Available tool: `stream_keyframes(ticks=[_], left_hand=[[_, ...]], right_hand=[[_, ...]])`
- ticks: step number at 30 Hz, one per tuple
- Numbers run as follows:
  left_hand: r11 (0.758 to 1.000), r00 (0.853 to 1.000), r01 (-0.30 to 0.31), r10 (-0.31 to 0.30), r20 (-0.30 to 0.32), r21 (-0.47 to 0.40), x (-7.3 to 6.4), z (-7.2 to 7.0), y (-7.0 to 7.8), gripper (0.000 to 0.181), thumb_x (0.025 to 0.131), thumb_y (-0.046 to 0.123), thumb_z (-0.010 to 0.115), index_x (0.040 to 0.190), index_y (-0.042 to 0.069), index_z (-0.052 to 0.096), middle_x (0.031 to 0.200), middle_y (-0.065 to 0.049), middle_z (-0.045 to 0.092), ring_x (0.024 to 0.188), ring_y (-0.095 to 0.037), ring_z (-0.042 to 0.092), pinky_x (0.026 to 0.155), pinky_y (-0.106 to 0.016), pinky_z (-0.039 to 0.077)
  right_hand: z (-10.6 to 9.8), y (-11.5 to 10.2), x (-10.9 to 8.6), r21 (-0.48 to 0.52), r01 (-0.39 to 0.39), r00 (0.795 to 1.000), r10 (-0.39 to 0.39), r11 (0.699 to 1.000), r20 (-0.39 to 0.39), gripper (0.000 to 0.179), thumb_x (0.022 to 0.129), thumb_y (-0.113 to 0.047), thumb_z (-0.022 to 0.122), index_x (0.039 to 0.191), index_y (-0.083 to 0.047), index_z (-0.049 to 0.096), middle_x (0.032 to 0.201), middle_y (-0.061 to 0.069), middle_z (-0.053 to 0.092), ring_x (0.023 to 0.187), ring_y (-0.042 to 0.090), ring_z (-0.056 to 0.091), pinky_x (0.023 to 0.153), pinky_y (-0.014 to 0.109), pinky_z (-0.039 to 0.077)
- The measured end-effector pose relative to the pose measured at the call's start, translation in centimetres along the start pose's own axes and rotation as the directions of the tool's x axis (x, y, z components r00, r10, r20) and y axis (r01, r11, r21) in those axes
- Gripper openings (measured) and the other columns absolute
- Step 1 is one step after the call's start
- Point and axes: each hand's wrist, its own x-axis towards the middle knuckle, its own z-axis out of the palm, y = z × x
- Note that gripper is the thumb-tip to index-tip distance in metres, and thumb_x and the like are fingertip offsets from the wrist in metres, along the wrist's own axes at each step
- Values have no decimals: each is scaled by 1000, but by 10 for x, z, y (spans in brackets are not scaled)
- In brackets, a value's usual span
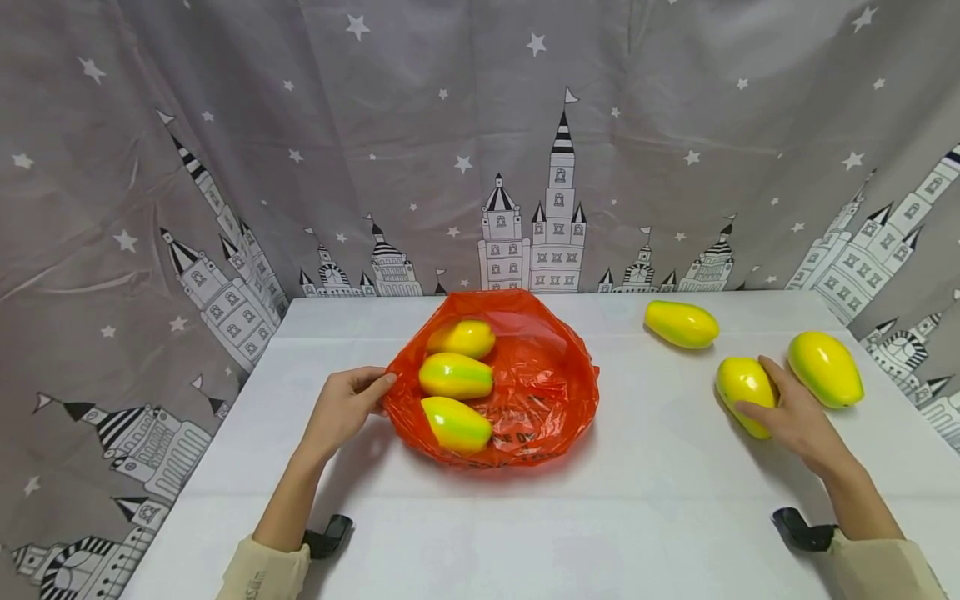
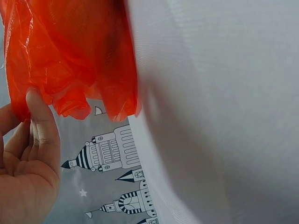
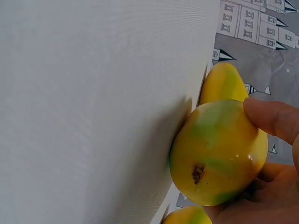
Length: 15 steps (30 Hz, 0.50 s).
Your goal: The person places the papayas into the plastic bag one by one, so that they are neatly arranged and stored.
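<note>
We see a white table [image 1: 562, 533] with a bag and loose fruit on it.
On its faintly creased top we find a red bag [image 1: 543, 354], mouth open upward; to its right, well apart from it, we count three yellow fruits: a far fruit [image 1: 682, 324] near the back edge, a middle fruit [image 1: 738, 383] closer to us, and a right fruit [image 1: 827, 369] just beside that one.
</note>
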Motion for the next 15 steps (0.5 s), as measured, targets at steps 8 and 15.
stream_keyframes(ticks=[8, 15], left_hand=[[1000, 1000, -3, 3, 5, -2, 1, 0, -2, 31, 100, 13, 59, 117, -12, 65, 99, -23, 70, 67, -19, 67, 65, -26, 58], [1000, 1000, 0, 0, 5, 0, 0, 1, -4, 31, 100, 14, 59, 117, -12, 65, 98, -22, 70, 68, -19, 67, 65, -26, 58]], right_hand=[[1, -1, 0, -24, 0, 1000, 0, 1000, -15, 86, 95, -20, 64, 150, 14, 7, 148, 44, 15, 131, 62, 20, 106, 72, 16], [1, -1, -1, -23, 34, 999, -34, 999, -7, 84, 93, -17, 68, 151, 12, 14, 147, 43, 20, 130, 60, 23, 106, 73, 17]])
